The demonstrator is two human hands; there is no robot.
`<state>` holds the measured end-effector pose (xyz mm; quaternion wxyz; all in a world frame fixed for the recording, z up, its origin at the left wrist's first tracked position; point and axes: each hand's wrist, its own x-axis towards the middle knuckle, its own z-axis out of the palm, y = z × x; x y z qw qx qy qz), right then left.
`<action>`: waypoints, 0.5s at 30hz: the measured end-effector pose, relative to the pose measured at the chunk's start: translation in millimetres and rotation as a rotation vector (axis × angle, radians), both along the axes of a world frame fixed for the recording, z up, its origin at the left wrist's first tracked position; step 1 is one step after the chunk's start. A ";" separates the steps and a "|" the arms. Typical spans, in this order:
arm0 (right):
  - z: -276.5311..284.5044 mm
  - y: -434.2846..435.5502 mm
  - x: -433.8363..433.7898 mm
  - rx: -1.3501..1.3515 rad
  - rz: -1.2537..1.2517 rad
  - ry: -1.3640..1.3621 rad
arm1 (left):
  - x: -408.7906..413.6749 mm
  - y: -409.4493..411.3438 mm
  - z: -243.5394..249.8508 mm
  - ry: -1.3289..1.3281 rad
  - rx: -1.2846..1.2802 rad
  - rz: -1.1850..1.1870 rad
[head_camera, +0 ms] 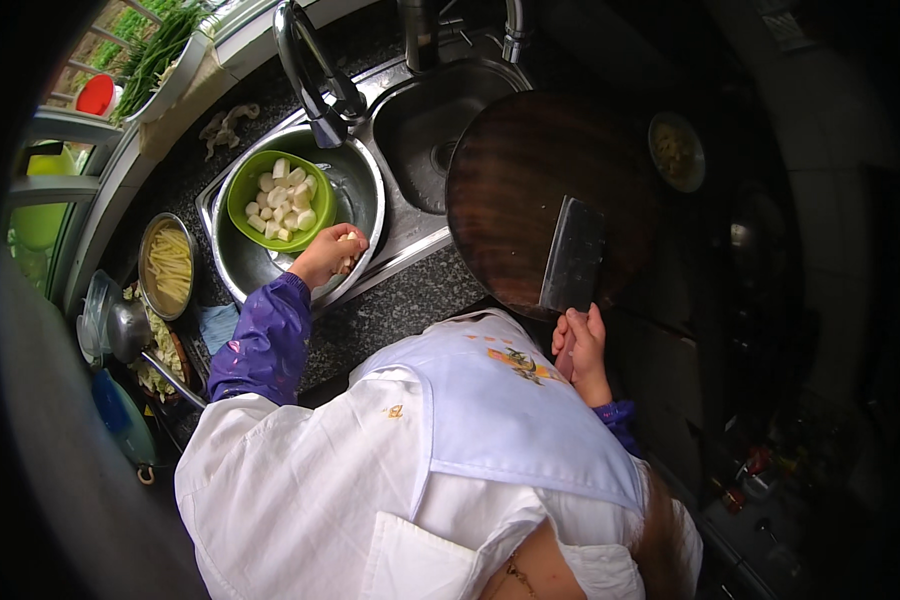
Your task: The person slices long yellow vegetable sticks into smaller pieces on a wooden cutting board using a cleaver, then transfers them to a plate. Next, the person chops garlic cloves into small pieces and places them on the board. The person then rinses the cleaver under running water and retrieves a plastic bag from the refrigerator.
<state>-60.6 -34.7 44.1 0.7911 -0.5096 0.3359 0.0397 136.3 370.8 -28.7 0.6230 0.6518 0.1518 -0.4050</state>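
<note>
My left hand (331, 253) is closed around a few small pale pieces (350, 238), over the right side of a large metal basin (373, 169). Inside that basin sits a green plastic bowl (240, 201) holding several chunks of a peeled white vegetable (277, 196). In my right hand (583, 349) is the handle of a cleaver (574, 255). Its broad blade lies over the near part of a large round wooden chopping board (525, 165). My fingers partly hide the pieces in my left hand.
A chrome faucet (311, 90) arches over the basin. Beside the basin is a second sink bowl (420, 135). Pale cut strips fill a metal bowl (169, 270) at left, near a ladle (131, 330) and a blue cloth (219, 326). A small dish (676, 152) stands beyond the board.
</note>
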 end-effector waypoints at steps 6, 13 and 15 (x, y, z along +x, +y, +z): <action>1.0 -19.2 -0.8 0.011 -0.025 -0.009 | -4.3 0.4 -20.1 0.104 -0.404 0.556; 6.1 -90.5 30.4 -0.048 0.075 -0.029 | 28.6 -132.0 54.2 0.011 -0.777 0.562; 7.7 -117.3 38.9 -0.069 0.126 -0.065 | 37.1 -197.9 63.0 -0.025 -0.734 0.400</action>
